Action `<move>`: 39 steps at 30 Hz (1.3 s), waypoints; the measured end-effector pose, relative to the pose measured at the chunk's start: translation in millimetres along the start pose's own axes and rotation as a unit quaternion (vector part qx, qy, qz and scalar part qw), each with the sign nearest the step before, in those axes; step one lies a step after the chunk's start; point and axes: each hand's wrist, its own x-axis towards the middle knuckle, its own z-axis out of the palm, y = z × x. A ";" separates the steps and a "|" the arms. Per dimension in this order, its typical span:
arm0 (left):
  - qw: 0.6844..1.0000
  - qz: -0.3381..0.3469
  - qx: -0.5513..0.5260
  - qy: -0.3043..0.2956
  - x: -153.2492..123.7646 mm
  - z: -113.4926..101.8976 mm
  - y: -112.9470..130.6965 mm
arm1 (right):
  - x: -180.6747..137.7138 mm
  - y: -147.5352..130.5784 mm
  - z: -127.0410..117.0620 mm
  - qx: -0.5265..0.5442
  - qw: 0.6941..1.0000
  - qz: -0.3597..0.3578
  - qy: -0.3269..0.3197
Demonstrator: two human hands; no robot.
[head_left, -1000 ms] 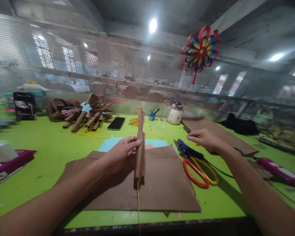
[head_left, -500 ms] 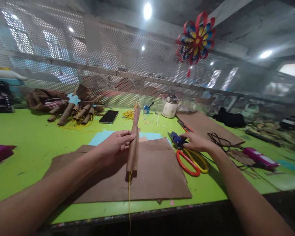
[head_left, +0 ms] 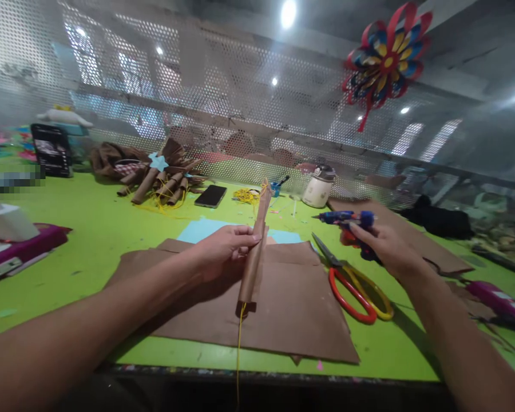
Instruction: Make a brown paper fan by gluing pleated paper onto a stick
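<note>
My left hand (head_left: 229,252) pinches a rolled brown paper tube (head_left: 254,260) between thumb and fingers. A yellow string (head_left: 239,349) runs out of the tube's lower end and hangs past the table edge. Under it lies a large brown paper sheet (head_left: 296,315). My right hand (head_left: 384,246) is wrapped round the grip of a blue glue gun (head_left: 345,217), raised above the table with its nozzle pointing left. Just below the glue gun rest scissors (head_left: 356,289) with one red and one yellow handle. Light blue paper (head_left: 197,230) shows behind the brown sheet.
At the back left lie several bundled paper tubes (head_left: 167,183) with yellow string. A phone (head_left: 211,196), a string pile (head_left: 244,196) and a white jar (head_left: 319,189) stand along the back. Purple power strips lie left (head_left: 26,252) and right (head_left: 498,300).
My right hand has lifted the glue gun off the table beside the scissors and turned it leftward. The left hand keeps its hold on the paper tube. The view has shifted left.
</note>
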 end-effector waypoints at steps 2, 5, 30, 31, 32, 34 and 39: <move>1.000 -0.010 0.003 -0.008 -1.9 2.9 0.1 | -9.1 -13.5 6.3 0.155 0.987 -0.018 -0.048; 0.999 -0.019 -0.016 -0.027 -4.5 7.4 -0.2 | -21.5 -31.7 19.3 0.226 0.966 -0.042 -0.121; 0.996 -0.027 -0.032 -0.084 -13.1 16.6 3.8 | -33.1 -41.9 34.2 0.259 0.951 -0.060 -0.157; 0.996 -0.026 -0.031 -0.081 -13.1 16.8 3.8 | -33.0 -41.1 33.6 0.254 0.952 -0.063 -0.160; 0.996 -0.025 -0.032 -0.079 -13.0 16.9 3.8 | -33.0 -40.1 32.9 0.248 0.953 -0.067 -0.163; 0.996 -0.024 -0.034 -0.075 -12.7 16.8 3.7 | -33.0 -37.2 31.2 0.228 0.956 -0.073 -0.170; 0.996 -0.027 -0.025 -0.077 -13.1 15.4 4.4 | -33.8 -33.4 28.6 0.213 0.957 -0.083 -0.177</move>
